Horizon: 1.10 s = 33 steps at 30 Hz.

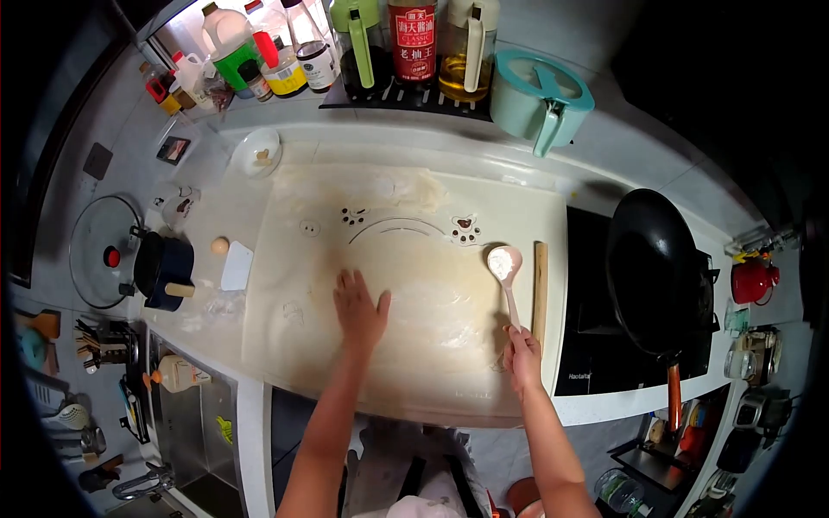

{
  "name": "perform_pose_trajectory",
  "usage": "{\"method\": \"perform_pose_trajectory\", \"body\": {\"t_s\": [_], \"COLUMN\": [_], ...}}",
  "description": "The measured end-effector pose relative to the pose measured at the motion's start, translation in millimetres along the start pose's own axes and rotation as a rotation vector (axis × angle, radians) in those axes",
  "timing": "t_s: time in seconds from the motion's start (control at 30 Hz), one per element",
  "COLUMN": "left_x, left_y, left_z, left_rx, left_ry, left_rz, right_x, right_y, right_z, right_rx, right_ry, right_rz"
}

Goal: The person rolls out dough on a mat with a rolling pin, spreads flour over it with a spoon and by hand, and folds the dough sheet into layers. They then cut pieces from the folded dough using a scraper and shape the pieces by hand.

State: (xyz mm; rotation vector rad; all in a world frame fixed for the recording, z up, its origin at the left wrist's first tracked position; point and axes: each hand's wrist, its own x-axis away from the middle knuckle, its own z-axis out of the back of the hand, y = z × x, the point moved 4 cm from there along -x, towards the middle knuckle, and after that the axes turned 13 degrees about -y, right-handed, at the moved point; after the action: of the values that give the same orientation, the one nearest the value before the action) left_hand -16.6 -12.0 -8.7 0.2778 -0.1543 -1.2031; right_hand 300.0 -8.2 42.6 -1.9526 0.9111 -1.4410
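Right hand (522, 358): grip clamped on spoon (511, 299), which holds white powder (501, 262) over the mat (289, 363), near the rod (541, 289). Left hand (360, 312): grip apart, palm down over the mat. Step judged as dusting; next move calls for a level spoon.

Right of centre: one spoon (510, 298), one rolling pin (541, 289); far right: one wok (649, 268); left: one egg (219, 246), one saucepan (166, 266).
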Motion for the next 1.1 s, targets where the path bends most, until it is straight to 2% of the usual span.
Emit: {"method": "perform_pose_trajectory", "body": {"t_s": [0.07,0.13,0.2,0.27,0.33,0.4,0.43,0.5,0.6,0.67,0.73,0.77,0.87,0.97,1.0,1.03,1.07,1.1], "left_x": [-44,-57,-29,22,53,46,36,2,-61,-76,-49,-23,63,74,60,46,31,24], "left_y": [34,110,172,187,152,91,57,-1,-3,43,117,150,168,118,101,85,69,51], "left_z": [-31,-54,-57,-38,-18,8,16,20,4,-34,-45,-43,-26,-11,1,12,6,-36], "left_rx": [0.025,0.034,0.045,0.051,0.184,0.219,0.162,0.037,0.02,0.012,0.153,0.144,0.189,0.231,0.438,0.67,0.696,1.35], "left_ry": [-0.025,-0.1,-0.237,-0.344,-0.305,-0.476,-0.394,-0.21,-0.01,0.043,-0.145,-0.226,-0.421,-0.444,-0.365,-0.19,-0.114,-0.263], "left_rz": [-0.056,-0.17,-0.407,-0.676,-0.783,-0.645,-0.534,-0.351,-0.169,-0.281,-0.36,-0.479,-0.842,-0.71,-0.617,-0.499,-0.378,-0.023], "right_x": [-12,-23,-33,-58,-79,-94,-104,-94,-86,-91,-91,-87,-86,-53,-43,-30,-17,-9], "right_y": [-11,-24,-33,-35,-36,-37,-34,-49,-58,-52,-48,-50,-39,-25,-14,-9,-5,-1], "right_z": [-2,-6,-8,-1,5,12,21,12,5,11,13,9,15,3,1,-8,-18,-28], "right_rx": [0.047,0.129,0.165,0.15,0.141,0.194,0.398,0.706,1.02,1.117,1.082,1.029,0.873,0.663,0.699,0.81,0.923,1.058], "right_ry": [0.038,0.087,0.129,0.152,0.123,0.116,0.182,0.232,0.311,0.348,0.341,0.321,0.253,0.122,0.095,0.079,0.062,0.088], "right_rz": [0.028,0.096,0.176,0.283,0.313,0.325,0.431,0.482,0.595,0.628,0.578,0.531,0.487,0.434,0.402,0.399,0.398,0.47]}}
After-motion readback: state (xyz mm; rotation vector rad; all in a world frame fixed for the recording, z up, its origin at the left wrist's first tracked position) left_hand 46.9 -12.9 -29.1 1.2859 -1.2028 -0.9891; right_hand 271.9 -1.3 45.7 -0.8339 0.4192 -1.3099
